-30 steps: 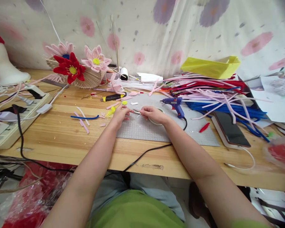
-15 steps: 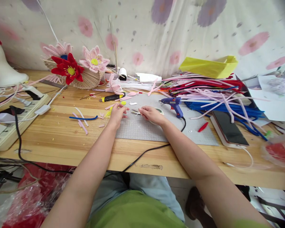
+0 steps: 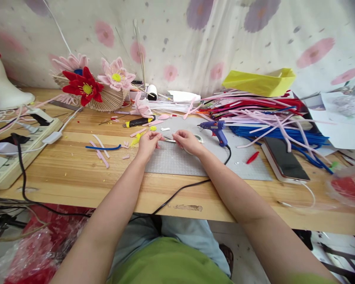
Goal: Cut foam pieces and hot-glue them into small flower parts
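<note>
My left hand point(image 3: 149, 145) is closed in a pinch above the left part of the grey cutting mat point(image 3: 177, 163). Whatever sits between its fingertips is too small to name. My right hand point(image 3: 188, 142) is wrapped round scissors point(image 3: 169, 140), whose slim metal blades point left and reach the left fingertips. A pale loop, apparently their handle, shows behind the right hand. Yellow fuzzy pieces point(image 3: 137, 139) lie just left of my left hand. A purple glue gun point(image 3: 214, 130) rests on the mat to the right of my right hand.
Pipe cleaners point(image 3: 260, 114) are heaped at the back right, beside a phone point(image 3: 284, 159). Fuzzy flowers point(image 3: 87, 88) stand at the back left. A yellow-black utility knife point(image 3: 139, 122) lies behind my hands. A power strip point(image 3: 23, 154) sits at left; the black cord point(image 3: 177, 193) crosses the front edge.
My hands have come slightly closer together, and the scissor blades now meet the left fingertips. The blades look less spread than before. The view has shifted slightly.
</note>
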A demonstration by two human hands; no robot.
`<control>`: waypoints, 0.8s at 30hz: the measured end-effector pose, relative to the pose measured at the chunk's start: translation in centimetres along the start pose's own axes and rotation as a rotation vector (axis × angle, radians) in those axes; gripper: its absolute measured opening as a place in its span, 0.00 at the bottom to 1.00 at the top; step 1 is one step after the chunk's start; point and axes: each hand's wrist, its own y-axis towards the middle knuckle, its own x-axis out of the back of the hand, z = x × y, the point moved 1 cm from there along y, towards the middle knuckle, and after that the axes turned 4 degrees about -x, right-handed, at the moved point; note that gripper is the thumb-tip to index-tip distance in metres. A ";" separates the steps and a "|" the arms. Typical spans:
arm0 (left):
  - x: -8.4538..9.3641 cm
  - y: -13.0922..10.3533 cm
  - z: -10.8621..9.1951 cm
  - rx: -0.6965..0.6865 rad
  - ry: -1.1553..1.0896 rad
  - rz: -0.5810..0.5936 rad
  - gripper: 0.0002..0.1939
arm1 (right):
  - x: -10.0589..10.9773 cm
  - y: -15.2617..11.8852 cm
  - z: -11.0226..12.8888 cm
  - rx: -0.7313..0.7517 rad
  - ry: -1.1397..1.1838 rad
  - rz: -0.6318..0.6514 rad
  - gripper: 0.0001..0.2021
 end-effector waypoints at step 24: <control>-1.3 -0.3 2.1 -0.187 0.053 0.215 0.19 | -0.7 0.0 0.4 -0.009 -0.362 -0.068 0.25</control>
